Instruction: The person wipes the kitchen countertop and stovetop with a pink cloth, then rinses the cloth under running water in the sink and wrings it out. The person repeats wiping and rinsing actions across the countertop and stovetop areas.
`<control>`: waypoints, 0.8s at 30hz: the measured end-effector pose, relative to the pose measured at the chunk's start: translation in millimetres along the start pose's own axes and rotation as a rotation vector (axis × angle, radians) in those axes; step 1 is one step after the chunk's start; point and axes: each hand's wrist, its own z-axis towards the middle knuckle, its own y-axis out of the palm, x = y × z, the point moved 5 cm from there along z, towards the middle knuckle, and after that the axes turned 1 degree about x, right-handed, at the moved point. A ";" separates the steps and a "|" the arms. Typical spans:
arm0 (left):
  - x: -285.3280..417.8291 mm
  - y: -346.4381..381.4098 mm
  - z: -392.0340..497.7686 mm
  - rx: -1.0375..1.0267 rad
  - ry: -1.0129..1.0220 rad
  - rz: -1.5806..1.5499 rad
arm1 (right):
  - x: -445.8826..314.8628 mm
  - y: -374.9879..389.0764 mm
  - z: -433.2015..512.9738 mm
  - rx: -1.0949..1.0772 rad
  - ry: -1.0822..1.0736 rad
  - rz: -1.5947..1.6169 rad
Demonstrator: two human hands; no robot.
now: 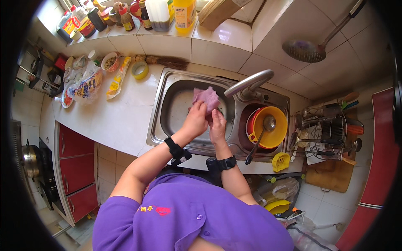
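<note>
Over the large basin of a stainless-steel sink (176, 109), my left hand (195, 120) grips a crumpled pink cloth (205, 96). My right hand (217, 125) holds the lower part of the same cloth, thumb up, with its fingers partly hidden. Something small and dark green shows beside the right fingertips, too covered to name. A curved metal faucet (251, 83) reaches over the sink just right of the cloth. In the smaller basin a yellow plastic basin or strainer (278, 117) sits within a red one (250, 124), and a metal ladle (268, 124) lies across them.
Adhesive tape (140, 69), a yellow packet (117, 80), a small bowl (110, 61) and plastic bags (89, 84) lie on the left counter. Bottles (125, 19) line the sill. A utensil rack (329, 131) stands right; a skimmer (304, 50) hangs above. A yellow dish (280, 162) sits at the front edge.
</note>
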 end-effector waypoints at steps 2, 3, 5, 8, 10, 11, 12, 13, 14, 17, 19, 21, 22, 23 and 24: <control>20.6 2.6 -12.7 -0.050 0.177 0.120 | -4.1 0.3 0.2 -0.016 0.006 0.131; 28.8 1.9 -19.2 -0.079 0.268 0.180 | -6.3 0.8 0.0 -0.030 0.019 0.123; 27.1 -9.0 -25.7 -0.105 0.225 0.065 | -10.6 -5.6 2.6 0.064 0.111 0.182; -2.8 -29.5 -23.7 0.094 -0.175 -0.448 | -22.6 3.5 6.3 -0.088 0.096 0.327; -29.7 -32.2 -16.8 0.107 -0.430 -0.558 | -24.4 9.1 6.9 -0.138 0.167 0.339; -41.3 -32.0 -15.2 0.111 -0.542 -0.617 | -24.0 12.7 6.5 -0.173 0.207 0.351; -47.4 -23.5 -17.1 -0.042 -0.645 -0.853 | -26.0 16.3 5.7 -0.226 0.208 0.315; -49.1 -22.5 -15.0 -0.095 -0.583 -0.771 | -26.2 15.5 6.0 -0.177 0.215 0.333; -49.6 -19.9 -13.5 -0.152 -0.519 -0.689 | -26.4 15.4 6.0 -0.152 0.225 0.357; -43.2 -18.3 -11.2 -0.110 -0.218 -0.413 | -28.3 13.8 8.5 -0.091 0.192 0.305; -41.8 -14.5 -12.5 -0.069 -0.175 -0.449 | -29.4 11.5 11.5 -0.073 0.167 0.237; -53.2 -2.8 -14.4 -0.189 -0.434 -0.520 | -29.8 3.5 14.1 0.011 0.147 0.141; -52.8 -1.9 -10.3 -0.171 -0.425 -0.680 | -30.3 -1.0 14.9 0.042 0.142 0.093; -54.9 -0.7 -6.2 -0.157 -0.469 -0.790 | -30.1 -5.1 14.8 0.052 0.133 0.054; -52.1 0.8 -0.8 -0.141 -0.457 -1.139 | -31.5 -12.9 14.4 0.115 0.111 -0.007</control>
